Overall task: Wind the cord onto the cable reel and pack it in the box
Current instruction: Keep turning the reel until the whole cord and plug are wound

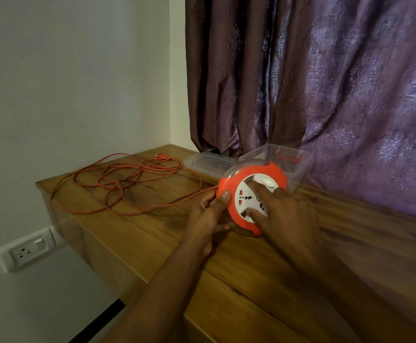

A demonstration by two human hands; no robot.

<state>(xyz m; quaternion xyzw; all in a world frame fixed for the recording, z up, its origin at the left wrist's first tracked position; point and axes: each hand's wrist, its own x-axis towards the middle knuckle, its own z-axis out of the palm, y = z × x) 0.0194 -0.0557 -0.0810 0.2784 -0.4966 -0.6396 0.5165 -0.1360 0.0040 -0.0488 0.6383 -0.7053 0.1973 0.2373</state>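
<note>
At the far left a white wall socket (26, 253) with a switch is set into the wall, below the level of the bench (152, 233); the bench is wood-grained and runs along a pale wall toward a purple patterned curtain (325, 82). On the left part of the bench top the orange cord (128, 184) lies unwound in loose, overlapping loops; its plug (161, 157) rests near the back edge, and one strand leads right to the cable reel (249, 196). The left hand (209, 219) grips the reel's left rim; the thumb lies on the orange edge and the fingers curl round beneath it, so this grip is closed on the reel. The reel is orange with a white socket face and a round white knob; it sits tilted, its face turned up toward the camera, its lower edge at the bench. The right hand (283, 214) rests on the white face with fingers spread and fairly straight, fingertips pressing the panel; this grip is open, clasping nothing. Behind the reel, against the curtain, stands a clear plastic box (298, 167) with an orange latch; its clear lid (207, 162) lies flat just to the left of it.
</note>
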